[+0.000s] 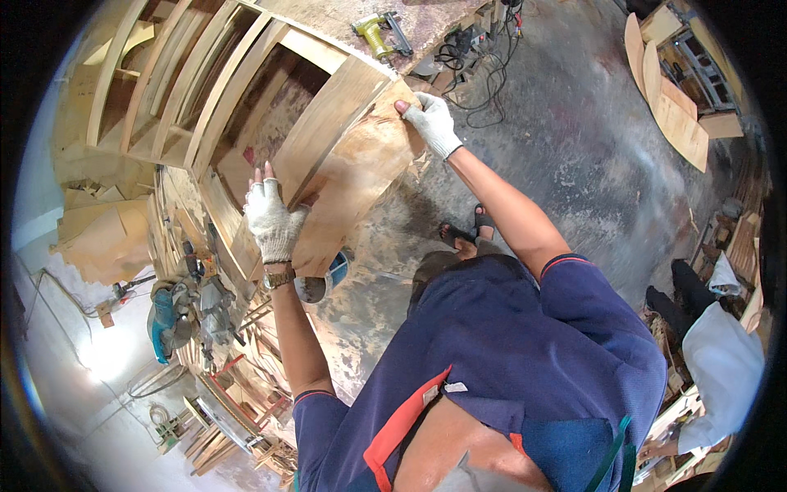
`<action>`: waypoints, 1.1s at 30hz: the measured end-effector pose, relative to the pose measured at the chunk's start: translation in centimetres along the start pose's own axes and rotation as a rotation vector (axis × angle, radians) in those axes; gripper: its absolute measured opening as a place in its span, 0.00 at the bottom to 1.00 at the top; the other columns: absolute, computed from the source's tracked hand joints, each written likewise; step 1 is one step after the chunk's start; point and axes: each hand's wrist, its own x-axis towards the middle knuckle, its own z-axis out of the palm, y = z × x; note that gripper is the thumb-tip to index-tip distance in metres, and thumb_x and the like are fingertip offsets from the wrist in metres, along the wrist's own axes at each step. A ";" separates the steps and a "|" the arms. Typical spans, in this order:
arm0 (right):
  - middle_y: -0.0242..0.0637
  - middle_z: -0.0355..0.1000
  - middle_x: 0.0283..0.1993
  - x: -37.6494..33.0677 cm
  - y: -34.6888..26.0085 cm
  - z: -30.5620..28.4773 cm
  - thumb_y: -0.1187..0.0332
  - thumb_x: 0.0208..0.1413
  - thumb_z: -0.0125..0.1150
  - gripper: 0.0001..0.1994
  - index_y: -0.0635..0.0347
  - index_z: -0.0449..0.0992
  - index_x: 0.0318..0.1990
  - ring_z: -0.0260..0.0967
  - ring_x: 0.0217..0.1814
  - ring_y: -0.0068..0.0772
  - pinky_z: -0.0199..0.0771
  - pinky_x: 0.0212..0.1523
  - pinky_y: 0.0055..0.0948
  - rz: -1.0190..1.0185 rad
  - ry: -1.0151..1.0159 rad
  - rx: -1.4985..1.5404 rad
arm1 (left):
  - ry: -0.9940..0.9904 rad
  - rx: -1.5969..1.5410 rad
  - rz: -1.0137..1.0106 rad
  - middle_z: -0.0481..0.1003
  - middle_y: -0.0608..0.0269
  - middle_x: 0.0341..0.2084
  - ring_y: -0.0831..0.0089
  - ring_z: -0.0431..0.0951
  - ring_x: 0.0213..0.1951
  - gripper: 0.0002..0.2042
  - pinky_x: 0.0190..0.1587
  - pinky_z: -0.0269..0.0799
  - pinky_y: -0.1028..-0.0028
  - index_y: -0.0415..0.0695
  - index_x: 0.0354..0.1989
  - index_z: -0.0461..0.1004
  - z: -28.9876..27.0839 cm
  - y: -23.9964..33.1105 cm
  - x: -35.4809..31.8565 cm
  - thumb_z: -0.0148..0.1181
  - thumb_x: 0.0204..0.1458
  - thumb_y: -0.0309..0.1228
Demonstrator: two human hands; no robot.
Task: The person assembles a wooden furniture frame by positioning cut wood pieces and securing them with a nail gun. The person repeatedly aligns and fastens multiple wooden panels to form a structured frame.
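A slatted wooden frame (201,82) rests on a worktable at the upper left. Against its near side is a curved plywood sheet (361,184) with rough, torn-looking grain near its right end. My left hand (275,220), in a white glove with bare fingertips, lies with fingers stretched out at the frame's near edge, beside the sheet. At the sheet's right corner my gloved right hand (433,125) grips the edge, thumb on top; its other fingers are partly hidden. A yellow-green nail gun (373,37) lies on the tabletop beyond the frame.
Black cables (484,78) trail over the floor right of the table. Power tools (168,316) and wood scraps crowd the left. Curved wooden pieces (676,107) stand at the far right. Another person (721,361) in a light shirt is at the lower right.
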 end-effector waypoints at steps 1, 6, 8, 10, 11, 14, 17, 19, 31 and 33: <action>0.28 0.80 0.35 0.1 0.1 0.1 0.60 0.57 0.73 0.17 0.64 0.83 0.45 0.72 0.34 0.16 0.73 0.37 0.23 -0.005 0.000 0.020 | -0.007 -0.015 0.013 0.66 0.43 0.64 0.43 0.65 0.65 0.51 0.65 0.63 0.52 0.42 0.72 0.58 -0.1 0.0 0.2 0.78 0.39 0.48; 0.30 0.81 0.36 0.6 0.3 0.5 0.57 0.55 0.74 0.19 0.65 0.83 0.44 0.73 0.36 0.17 0.74 0.39 0.24 0.004 0.011 -0.041 | 0.019 0.002 0.101 0.72 0.49 0.52 0.50 0.73 0.51 0.48 0.54 0.69 0.56 0.41 0.71 0.59 -0.3 -0.4 0.5 0.77 0.41 0.45; 0.31 0.81 0.38 0.8 0.4 0.4 0.58 0.55 0.74 0.20 0.66 0.82 0.46 0.74 0.38 0.18 0.74 0.41 0.23 0.033 0.010 -0.074 | 0.062 0.009 0.119 0.72 0.49 0.50 0.50 0.73 0.50 0.48 0.53 0.69 0.56 0.40 0.71 0.60 -0.1 -0.3 0.6 0.76 0.42 0.45; 0.34 0.82 0.35 1.2 1.5 0.6 0.54 0.52 0.76 0.22 0.65 0.84 0.42 0.75 0.36 0.20 0.74 0.40 0.25 -0.012 0.050 -0.002 | 0.082 0.019 0.125 0.72 0.48 0.49 0.50 0.73 0.49 0.47 0.53 0.69 0.56 0.39 0.70 0.60 -0.1 -0.2 0.7 0.76 0.42 0.45; 0.35 0.82 0.34 1.2 1.8 0.7 0.52 0.50 0.77 0.23 0.64 0.84 0.41 0.75 0.35 0.21 0.74 0.39 0.27 -0.035 0.073 0.032 | 0.079 0.024 0.122 0.72 0.48 0.48 0.50 0.73 0.49 0.47 0.52 0.69 0.56 0.38 0.70 0.61 0.1 -0.2 0.7 0.75 0.42 0.45; 0.40 0.82 0.40 1.2 2.8 1.1 0.49 0.47 0.78 0.27 0.65 0.83 0.43 0.77 0.42 0.26 0.75 0.46 0.29 -0.051 0.141 -0.033 | 0.072 0.041 0.120 0.72 0.48 0.47 0.50 0.72 0.48 0.47 0.52 0.69 0.56 0.38 0.70 0.61 0.3 -0.2 0.7 0.75 0.43 0.46; 0.45 0.79 0.46 -0.5 -0.2 1.9 0.51 0.42 0.82 0.34 0.69 0.79 0.51 0.76 0.50 0.35 0.74 0.54 0.31 -0.056 0.331 -0.117 | 0.067 0.039 0.121 0.72 0.47 0.46 0.49 0.72 0.48 0.47 0.53 0.68 0.56 0.37 0.70 0.61 0.3 -0.4 0.4 0.75 0.43 0.46; 0.36 0.76 0.41 -0.3 0.8 2.5 0.59 0.45 0.81 0.30 0.65 0.80 0.55 0.72 0.43 0.27 0.74 0.47 0.28 -0.278 0.479 -0.211 | 0.045 0.041 0.112 0.72 0.46 0.48 0.48 0.72 0.50 0.47 0.53 0.68 0.55 0.37 0.70 0.61 0.1 -0.3 0.4 0.75 0.42 0.47; 0.41 0.75 0.37 -1.4 -0.7 3.6 0.62 0.52 0.75 0.25 0.63 0.79 0.57 0.72 0.39 0.33 0.73 0.46 0.30 -0.515 0.347 -0.245 | 0.019 0.048 0.122 0.71 0.44 0.47 0.47 0.71 0.50 0.47 0.54 0.68 0.54 0.36 0.70 0.60 -0.4 0.2 0.4 0.75 0.44 0.47; 0.42 0.76 0.38 -1.5 -0.9 3.8 0.63 0.53 0.75 0.24 0.63 0.79 0.56 0.73 0.39 0.34 0.73 0.46 0.30 -0.535 0.377 -0.258 | 0.019 0.031 0.123 0.71 0.43 0.48 0.46 0.71 0.50 0.47 0.54 0.68 0.54 0.36 0.70 0.60 -0.5 0.3 0.4 0.75 0.44 0.47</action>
